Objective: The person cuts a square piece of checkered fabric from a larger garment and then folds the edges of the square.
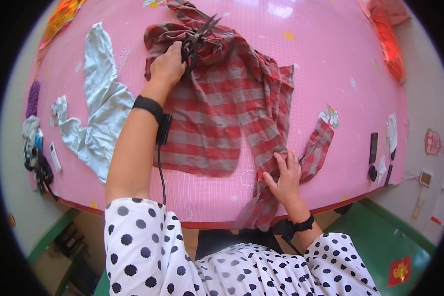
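A red and grey checked shirt (202,113) lies spread on the pink table, its collar end bunched at the far side. Black scissors (196,38) are over that bunched cloth, blades pointing away to the right. My left hand (168,65) is closed around their handles. One sleeve (264,148) of the shirt runs down toward the table's near edge, its end hanging there. On this sleeve my right hand (285,178) lies with fingers spread. The other cuff (321,133) rests to the right of it.
A light blue garment (106,108) lies left of the shirt. Near the left edge are a purple bundle (33,97), a white stick-like thing (55,157) and a dark tangle (39,170). Orange cloth (387,47) is at the far right, with a black bar (373,148) nearer.
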`<act>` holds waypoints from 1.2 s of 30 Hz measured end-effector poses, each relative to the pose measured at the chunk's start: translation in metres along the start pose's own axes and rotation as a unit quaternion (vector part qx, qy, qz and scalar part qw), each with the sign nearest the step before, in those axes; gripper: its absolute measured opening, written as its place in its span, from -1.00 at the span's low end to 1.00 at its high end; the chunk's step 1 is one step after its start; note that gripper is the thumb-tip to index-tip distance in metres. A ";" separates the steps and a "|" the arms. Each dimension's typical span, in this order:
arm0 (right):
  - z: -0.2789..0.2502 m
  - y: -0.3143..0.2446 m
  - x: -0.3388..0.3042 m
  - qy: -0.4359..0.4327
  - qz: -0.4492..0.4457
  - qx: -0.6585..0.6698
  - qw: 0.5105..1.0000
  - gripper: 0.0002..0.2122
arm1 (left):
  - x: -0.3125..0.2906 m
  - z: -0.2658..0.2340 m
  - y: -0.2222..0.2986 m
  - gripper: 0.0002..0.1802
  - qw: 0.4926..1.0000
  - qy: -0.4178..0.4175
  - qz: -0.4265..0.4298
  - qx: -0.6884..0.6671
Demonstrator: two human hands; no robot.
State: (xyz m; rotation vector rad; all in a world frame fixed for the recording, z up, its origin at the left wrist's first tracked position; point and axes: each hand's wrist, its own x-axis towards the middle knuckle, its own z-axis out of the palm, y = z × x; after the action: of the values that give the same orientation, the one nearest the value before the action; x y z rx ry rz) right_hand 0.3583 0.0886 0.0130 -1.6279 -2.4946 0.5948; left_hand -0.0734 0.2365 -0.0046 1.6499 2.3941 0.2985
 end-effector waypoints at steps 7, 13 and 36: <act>0.024 -0.018 -0.031 0.053 0.112 0.008 0.992 -0.32 | 0.026 0.010 0.049 -0.41 0.988 0.067 0.111 -0.082; 0.010 -0.012 -0.017 0.151 0.064 0.029 0.986 -0.37 | -0.097 -0.003 0.024 -0.28 0.994 0.046 0.078 -0.062; 0.032 -0.036 0.047 0.129 -0.132 -0.008 0.983 -0.50 | -0.294 -0.015 -0.025 -0.37 0.960 -0.054 -0.067 -0.266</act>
State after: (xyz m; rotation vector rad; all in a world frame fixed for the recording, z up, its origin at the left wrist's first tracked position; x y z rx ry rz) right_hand 0.2983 0.1098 -0.0083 -1.2544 -2.4642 0.3099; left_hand 0.0020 -0.0479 0.0211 1.2199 2.0826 0.7334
